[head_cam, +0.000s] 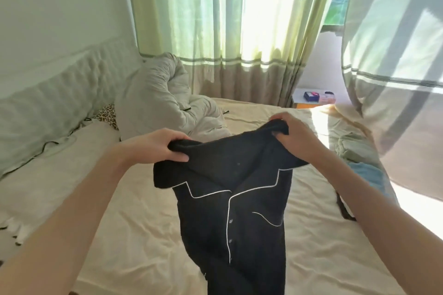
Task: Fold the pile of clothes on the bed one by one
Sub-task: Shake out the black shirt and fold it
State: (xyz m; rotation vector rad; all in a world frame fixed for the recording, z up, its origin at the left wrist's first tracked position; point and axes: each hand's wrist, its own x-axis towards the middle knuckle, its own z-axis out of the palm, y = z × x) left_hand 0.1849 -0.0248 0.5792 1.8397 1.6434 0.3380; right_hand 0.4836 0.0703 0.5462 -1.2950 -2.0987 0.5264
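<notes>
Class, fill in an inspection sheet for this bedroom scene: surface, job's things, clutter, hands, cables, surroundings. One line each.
Surface: bed with a wrinkled cream sheet, sunlit on the right.
Job's things: black shirt with white piping, held up by its shoulders, buttoned front facing the camera; more clothes heaped at the right edge.
Clutter: grey quilt bunched by the headboard; leopard-print pillow.
Hands: left hand and right hand each grip a shoulder.
Cables: nothing seen.
Surroundings: green curtains, padded headboard, bedside table with small items.
</notes>
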